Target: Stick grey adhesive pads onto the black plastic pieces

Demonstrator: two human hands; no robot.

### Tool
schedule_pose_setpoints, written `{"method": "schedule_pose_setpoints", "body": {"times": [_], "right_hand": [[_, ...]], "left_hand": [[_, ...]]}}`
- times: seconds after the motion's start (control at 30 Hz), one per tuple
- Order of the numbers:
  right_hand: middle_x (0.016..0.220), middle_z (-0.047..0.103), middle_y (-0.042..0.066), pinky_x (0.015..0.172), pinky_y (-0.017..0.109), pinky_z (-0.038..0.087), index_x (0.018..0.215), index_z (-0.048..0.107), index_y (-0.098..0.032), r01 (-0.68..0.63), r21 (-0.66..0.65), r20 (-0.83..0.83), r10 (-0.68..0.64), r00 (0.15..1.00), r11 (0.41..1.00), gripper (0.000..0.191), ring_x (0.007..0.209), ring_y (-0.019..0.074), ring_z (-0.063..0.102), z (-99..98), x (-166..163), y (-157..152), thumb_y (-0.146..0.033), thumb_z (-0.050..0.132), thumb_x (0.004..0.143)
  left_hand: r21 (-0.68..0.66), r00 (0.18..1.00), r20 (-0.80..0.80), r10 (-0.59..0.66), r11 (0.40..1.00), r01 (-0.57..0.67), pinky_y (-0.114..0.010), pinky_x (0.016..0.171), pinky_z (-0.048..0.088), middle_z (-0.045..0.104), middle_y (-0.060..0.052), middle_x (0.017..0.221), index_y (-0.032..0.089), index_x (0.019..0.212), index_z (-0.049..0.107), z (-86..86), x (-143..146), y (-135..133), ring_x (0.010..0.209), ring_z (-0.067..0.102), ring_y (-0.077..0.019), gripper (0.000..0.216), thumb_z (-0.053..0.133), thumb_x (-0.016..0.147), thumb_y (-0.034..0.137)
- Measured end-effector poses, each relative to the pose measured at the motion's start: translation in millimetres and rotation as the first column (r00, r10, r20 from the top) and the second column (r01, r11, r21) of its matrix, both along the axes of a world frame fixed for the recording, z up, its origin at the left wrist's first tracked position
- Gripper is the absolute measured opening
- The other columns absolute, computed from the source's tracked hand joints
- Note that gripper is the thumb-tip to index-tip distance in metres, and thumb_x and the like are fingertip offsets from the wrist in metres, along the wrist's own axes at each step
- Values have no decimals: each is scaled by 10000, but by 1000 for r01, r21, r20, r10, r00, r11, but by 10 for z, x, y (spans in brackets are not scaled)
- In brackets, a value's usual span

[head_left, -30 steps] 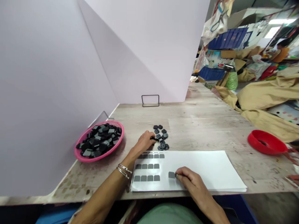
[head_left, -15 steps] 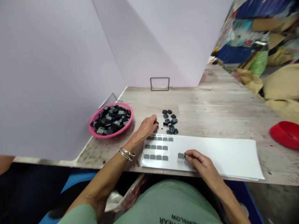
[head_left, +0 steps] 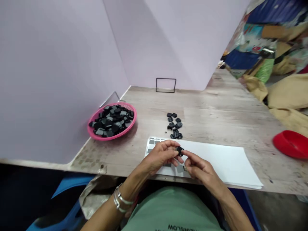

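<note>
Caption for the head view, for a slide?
Left hand and right hand pinch a small black part over a white sheet; pink basket of parts at left.

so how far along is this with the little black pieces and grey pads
Likely done: the pink basket holds many black pieces, some with grey faces. In hand: left hand and right hand pinch one black piece over the white sheet. Still to go: the loose pile on the table and grey pads at the sheet's far left corner; the hands hide any others.
</note>
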State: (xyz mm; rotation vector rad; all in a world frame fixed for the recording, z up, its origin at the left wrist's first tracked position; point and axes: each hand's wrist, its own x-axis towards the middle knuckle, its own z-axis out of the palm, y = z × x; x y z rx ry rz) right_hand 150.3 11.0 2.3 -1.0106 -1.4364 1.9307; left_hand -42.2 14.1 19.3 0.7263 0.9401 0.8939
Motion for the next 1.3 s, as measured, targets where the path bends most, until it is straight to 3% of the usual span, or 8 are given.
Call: {"method": "schedule_pose_setpoints", "body": {"times": [0.17,0.33,0.47,0.57,0.67,0.73,1.0,1.3], "right_hand": [[770,497,-22,586,240,347,1308,495,-248,-56,55,31,55,998,997,513,634,99,411,-28,62,-25,-160,505,803],[763,516,-19,629,257,378,1292,515,-236,-108,118,49,103,994,987,495,659,112,441,-9,72,-59,-165,511,801],[787,540,2,628,255,399,1195,577,-196,68,232,100,-93,991,970,348,673,122,478,5,131,-85,-255,501,860],[842,553,19,671,260,418,1128,586,-197,208,458,166,-313,935,864,273,742,143,518,2,178,-86,-284,469,898],[867,559,34,715,271,426,1095,581,-201,203,647,198,-418,886,735,240,792,160,543,-17,185,-85,-252,424,921],[882,558,44,715,276,426,1103,572,-204,166,713,213,-435,875,682,246,800,164,549,-33,170,-93,-225,396,933],[891,560,55,717,298,437,1119,557,-201,35,796,281,-419,863,605,283,809,175,549,-32,124,-133,-141,359,927],[861,559,48,688,278,443,1077,590,-214,-21,792,324,-392,861,610,286,766,166,549,-8,135,-129,-139,364,918]], "left_hand": [[49,996,18,-90,995,89,-247,534,497,659,-38,707,128,973,533,-84,-22,-14,649,667,-184,365,730,692,253],[5,990,-41,-133,991,133,-209,502,444,624,9,697,128,1079,569,-147,60,-34,544,596,-104,493,766,631,187],[24,993,-79,-86,996,88,-186,497,425,642,-1,781,141,976,615,-146,170,-28,543,573,-72,384,761,621,160],[17,997,-23,-74,997,74,-181,465,418,651,-8,781,153,962,579,-113,242,-24,559,620,-108,366,740,634,149],[-3,997,-10,-81,997,81,-164,416,394,624,15,657,151,956,546,-88,281,-21,522,624,-122,367,733,640,150],[-8,996,-21,-91,996,90,-162,399,396,624,17,653,148,952,540,-78,289,-23,495,618,-118,370,731,635,143],[-18,992,-26,-126,992,125,-152,373,398,656,-16,755,139,954,534,-50,298,-58,493,634,-119,358,720,649,140],[-29,992,-44,-119,993,118,-154,373,392,645,-4,682,138,934,544,-97,291,-53,467,615,-114,363,742,630,152]]}}
